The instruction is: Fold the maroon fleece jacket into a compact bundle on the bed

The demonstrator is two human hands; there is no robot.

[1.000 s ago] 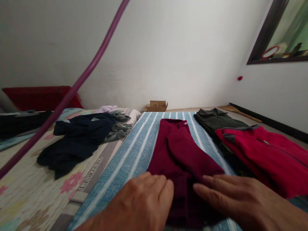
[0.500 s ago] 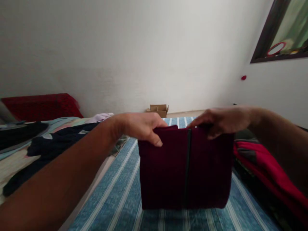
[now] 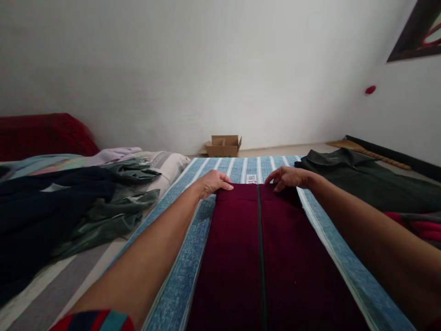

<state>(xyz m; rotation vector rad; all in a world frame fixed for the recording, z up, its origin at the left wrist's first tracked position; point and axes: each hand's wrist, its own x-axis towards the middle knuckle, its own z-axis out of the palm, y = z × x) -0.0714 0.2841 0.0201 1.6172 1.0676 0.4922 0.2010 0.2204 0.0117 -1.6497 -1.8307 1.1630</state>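
A folded maroon zip-up garment (image 3: 234, 239) lies lengthwise on a blue-and-white striped cloth (image 3: 186, 248), with a dark zipper (image 3: 261, 248) running down its middle. My left hand (image 3: 215, 181) pinches the far left corner of the garment, thumb on top. At the far right corner, my right hand (image 3: 287, 178) has its fingers closed on the same edge. The near end of the garment runs out of the bottom of the view. Just beyond the far edge a white label with red lettering (image 3: 251, 179) shows on the striped cloth.
Dark navy clothing (image 3: 69, 193) and grey-green clothing (image 3: 138, 193) lie on the left. On the right are a dark green garment (image 3: 347, 177) and a red-and-grey one (image 3: 423, 225). A cardboard box (image 3: 223, 146) stands by the far wall, and a red cover (image 3: 48, 135) is at the back left.
The maroon garment was held up, its folded face towards me; now it lies stretched out flat. Both hands still grip its far edge. The head view has shifted.
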